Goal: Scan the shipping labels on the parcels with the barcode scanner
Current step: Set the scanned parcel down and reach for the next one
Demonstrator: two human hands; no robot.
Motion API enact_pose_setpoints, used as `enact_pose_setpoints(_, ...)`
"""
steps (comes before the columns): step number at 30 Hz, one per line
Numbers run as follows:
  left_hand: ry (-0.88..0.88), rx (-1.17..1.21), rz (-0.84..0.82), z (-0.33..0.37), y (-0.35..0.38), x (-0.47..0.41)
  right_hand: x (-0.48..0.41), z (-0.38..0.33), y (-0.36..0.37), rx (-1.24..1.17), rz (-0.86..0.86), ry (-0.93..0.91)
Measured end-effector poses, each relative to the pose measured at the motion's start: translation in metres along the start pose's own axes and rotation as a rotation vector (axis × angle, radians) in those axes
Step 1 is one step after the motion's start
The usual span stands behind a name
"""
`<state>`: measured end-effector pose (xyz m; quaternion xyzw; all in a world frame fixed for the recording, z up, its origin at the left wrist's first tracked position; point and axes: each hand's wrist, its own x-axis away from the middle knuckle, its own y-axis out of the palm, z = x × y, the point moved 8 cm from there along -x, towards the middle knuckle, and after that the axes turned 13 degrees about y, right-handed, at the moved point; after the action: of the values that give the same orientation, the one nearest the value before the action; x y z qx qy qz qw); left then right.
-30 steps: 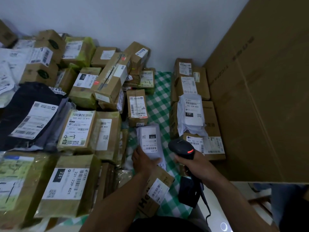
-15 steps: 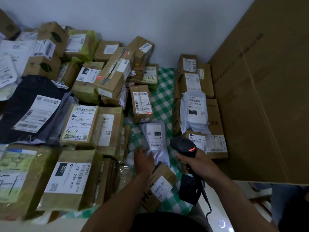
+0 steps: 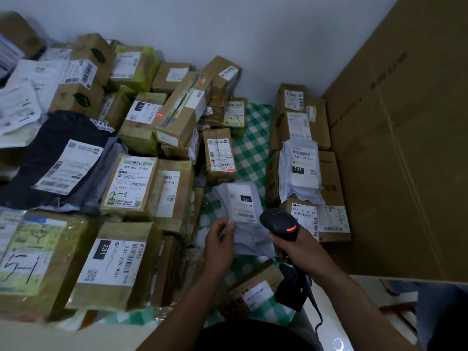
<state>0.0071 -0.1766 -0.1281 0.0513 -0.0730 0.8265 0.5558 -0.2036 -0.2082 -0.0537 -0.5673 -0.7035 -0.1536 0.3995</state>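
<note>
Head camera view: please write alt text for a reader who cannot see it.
A person's right hand aims a black barcode scanner at a white mailer bag that the left hand pinches, among labelled parcels on a green checked cloth.

The soft white plastic mailer bag [image 3: 250, 239] pinched by the left hand [image 3: 219, 247] carries a white label [image 3: 243, 206] with a black block lettered in white and black barcode stripes. The black handheld barcode scanner [image 3: 277, 220] gripped by the right hand [image 3: 301, 249] shows a red-orange lit bar. Beneath both grips lies a green-and-white checked cloth [image 3: 250, 153]. Left of the grips, brown cardboard parcels [image 3: 182, 198] wear yellowish tape and white labels; farther left lies a flat black bag [image 3: 45, 148].
</note>
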Motion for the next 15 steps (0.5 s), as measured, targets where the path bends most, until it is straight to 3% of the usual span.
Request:
enact_pose_setpoints(4, 0.027, 0.166, 0.059, 0.024, -0.009, 0.020, 0.003, -0.003, 0.008, -0.032, 0.037, -0.039)
enact_pose_setpoints(7, -0.014, 0.294, -0.004, 0.032, -0.008, 0.027, 0.005, -0.004, 0.012, -0.108, 0.040, -0.037)
enact_pose_setpoints(15, 0.065, 0.164, -0.104, 0.061, -0.004, 0.011, 0.013, -0.021, 0.000, -0.107, 0.085, -0.088)
